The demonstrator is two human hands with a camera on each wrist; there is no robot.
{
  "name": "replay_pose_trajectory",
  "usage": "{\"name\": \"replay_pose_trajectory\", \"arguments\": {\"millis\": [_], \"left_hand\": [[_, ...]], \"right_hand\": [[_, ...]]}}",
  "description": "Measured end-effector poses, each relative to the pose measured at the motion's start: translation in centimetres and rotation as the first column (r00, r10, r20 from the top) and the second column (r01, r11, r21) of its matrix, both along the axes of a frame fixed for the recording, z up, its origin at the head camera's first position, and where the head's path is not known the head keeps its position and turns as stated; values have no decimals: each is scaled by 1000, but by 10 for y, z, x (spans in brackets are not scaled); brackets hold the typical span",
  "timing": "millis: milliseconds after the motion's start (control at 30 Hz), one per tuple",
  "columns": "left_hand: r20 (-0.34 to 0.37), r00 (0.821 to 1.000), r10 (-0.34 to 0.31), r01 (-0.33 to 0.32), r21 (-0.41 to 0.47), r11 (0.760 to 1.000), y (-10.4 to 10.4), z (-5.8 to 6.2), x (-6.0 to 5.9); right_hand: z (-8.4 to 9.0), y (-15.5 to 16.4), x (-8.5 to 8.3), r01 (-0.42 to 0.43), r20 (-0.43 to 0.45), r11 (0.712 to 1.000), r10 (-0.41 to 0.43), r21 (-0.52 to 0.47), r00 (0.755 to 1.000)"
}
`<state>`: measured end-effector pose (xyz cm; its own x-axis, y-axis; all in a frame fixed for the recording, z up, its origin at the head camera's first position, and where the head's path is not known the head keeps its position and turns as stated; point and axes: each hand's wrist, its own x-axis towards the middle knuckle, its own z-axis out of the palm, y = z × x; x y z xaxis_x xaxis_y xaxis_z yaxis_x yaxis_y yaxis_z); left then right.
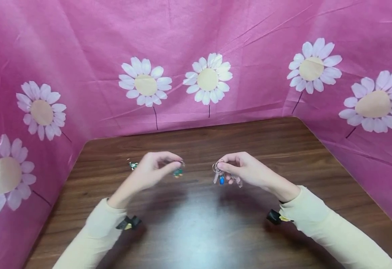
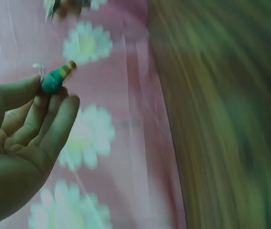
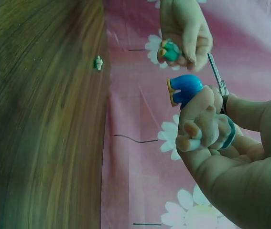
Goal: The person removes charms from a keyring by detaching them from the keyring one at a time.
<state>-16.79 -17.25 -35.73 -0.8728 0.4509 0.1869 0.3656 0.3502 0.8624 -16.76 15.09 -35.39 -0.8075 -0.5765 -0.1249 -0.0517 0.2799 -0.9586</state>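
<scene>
It's all about that gap in the middle

So both hands are busy here. The left hand (image 1: pixel 153 170) is pinching a small ring (image 1: pixel 183 163) between thumb and fingers, and a little green figure (image 1: pixel 177 173) is dangling under it, orange feet down. The right hand (image 1: pixel 252 172) is pinching a key ring (image 1: pixel 213 167), with a key (image 1: pixel 216 178) and a blue figure (image 1: pixel 221 180) hanging side by side. The right wrist view is also showing a pale figure (image 3: pixel 206 128) lying against that same hand's fingers.

IMO the relation to watch is sideways: the green one is hanging on the left, the key bunch on the right, roughly level in the head view, with a gap between and neither bunch touching the other. The key's long axis is running nearly straight down, tip leaning a bit toward the left hand, so it isn't pointing across at the green one.

One more tiny green-and-white figure (image 1: pixel 133 165) is lying on the wooden table (image 1: pixel 196 216), left of the left hand, so that hand is sitting nearer to it. Can't tell which way its long axis is running, too small.
</scene>
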Motion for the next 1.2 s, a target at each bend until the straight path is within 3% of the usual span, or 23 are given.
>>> {"name": "replay_pose_trajectory", "arguments": {"millis": [133,233,367,500,567,667,833,967,1200], "left_hand": [[90,991,103,-107,45,993,-52,1,-12],[214,960,182,-205,91,974,-92,-7,-24],[380,882,278,-336,96,937,-132,-27,-35],[489,799,350,-422,41,906,-160,-55,-37],[513,777,365,-430,9,903,-171,-64,-35],[512,777,366,-409,-33,912,-182,-71,-33],[439,809,391,-398,-82,914,-192,-72,-32],[389,819,422,-411,-117,904,-195,-74,-32],[370,806,462,-440,-148,886,-200,-79,-34]], "right_hand": [[-1,5,-2,3,16,1000,-3,-8,1000],[-2,7,-2,-10,26,1000,10,-2,1000],[-3,7,-1,-22,26,1000,22,-5,999],[-4,5,0,-39,40,999,40,-13,998],[-4,3,0,-49,47,999,49,-16,998],[-6,2,0,-55,51,998,56,-22,997],[-8,-1,-1,-56,61,998,58,-29,996],[-8,-2,0,-56,71,998,58,-30,996],[-8,-2,-1,-67,77,997,70,-39,995]]}}
